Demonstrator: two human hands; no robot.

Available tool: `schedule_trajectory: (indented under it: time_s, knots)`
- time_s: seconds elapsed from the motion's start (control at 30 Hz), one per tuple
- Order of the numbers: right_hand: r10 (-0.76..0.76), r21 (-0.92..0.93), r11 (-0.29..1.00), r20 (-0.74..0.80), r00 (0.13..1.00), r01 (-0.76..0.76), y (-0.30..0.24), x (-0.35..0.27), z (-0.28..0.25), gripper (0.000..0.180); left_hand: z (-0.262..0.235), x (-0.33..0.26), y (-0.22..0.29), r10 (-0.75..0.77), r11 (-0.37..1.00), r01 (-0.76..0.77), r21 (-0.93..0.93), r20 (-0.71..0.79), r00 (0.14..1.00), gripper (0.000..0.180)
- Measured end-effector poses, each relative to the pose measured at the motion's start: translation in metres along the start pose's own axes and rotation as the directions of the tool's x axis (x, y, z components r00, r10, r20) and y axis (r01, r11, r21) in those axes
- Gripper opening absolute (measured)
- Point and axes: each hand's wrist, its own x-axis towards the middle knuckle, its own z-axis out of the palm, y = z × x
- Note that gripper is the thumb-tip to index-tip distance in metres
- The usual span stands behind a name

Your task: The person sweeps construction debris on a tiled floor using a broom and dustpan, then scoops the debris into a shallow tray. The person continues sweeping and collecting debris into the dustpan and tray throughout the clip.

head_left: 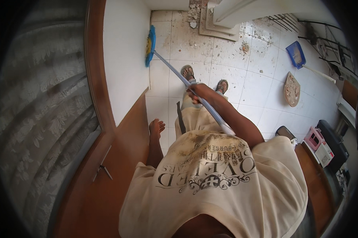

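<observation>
My right hand point(199, 93) is wrapped round the grey-blue handle of a broom point(171, 67). The handle slants from near my shirt toward the far left. Its blue bristle head point(152, 44), with some yellow in it, rests against the foot of the white wall on the left. My left hand point(157, 126) hangs free at my left side, fingers stretched out and holding nothing, close to a brown wooden panel point(127, 139).
Rubble and dust point(244, 48) lie scattered over the white tiled floor point(230, 75), thickest around the stepped column base point(218, 29). A blue dustpan point(296, 54) and a debris-covered board point(292, 89) lie at right. A pink box point(313, 137) stands nearer.
</observation>
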Motion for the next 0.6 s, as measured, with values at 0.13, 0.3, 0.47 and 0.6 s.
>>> schedule_trajectory:
  time_s: [0.13, 0.3, 0.47, 0.6]
  knots:
    - [0.021, 0.671, 0.734, 0.123, 0.992, -0.099, -0.045, 0.106, -0.010, 0.019, -0.022, 0.010, 0.013, 0.102, 0.995, -0.102, -0.007, 0.051, 0.993, 0.039]
    - [-0.231, 0.308, 0.924, -0.018, 0.973, 0.226, 0.010, 0.046, -0.107, 0.037, -0.035, 0.032, 0.023, 0.104, 0.992, -0.100, -0.070, 0.046, 0.994, 0.038]
    - [0.291, 0.553, 0.827, -0.269, 0.918, -0.100, 0.051, -0.062, -0.129, 0.019, -0.019, 0.066, 0.034, 0.013, 0.999, -0.016, 0.028, 0.126, 0.992, 0.037]
    - [0.180, 0.463, 0.880, -0.123, 0.976, -0.104, 0.050, -0.127, -0.085, 0.016, 0.015, 0.064, 0.066, 0.050, 0.984, -0.076, 0.160, 0.158, 0.986, 0.036]
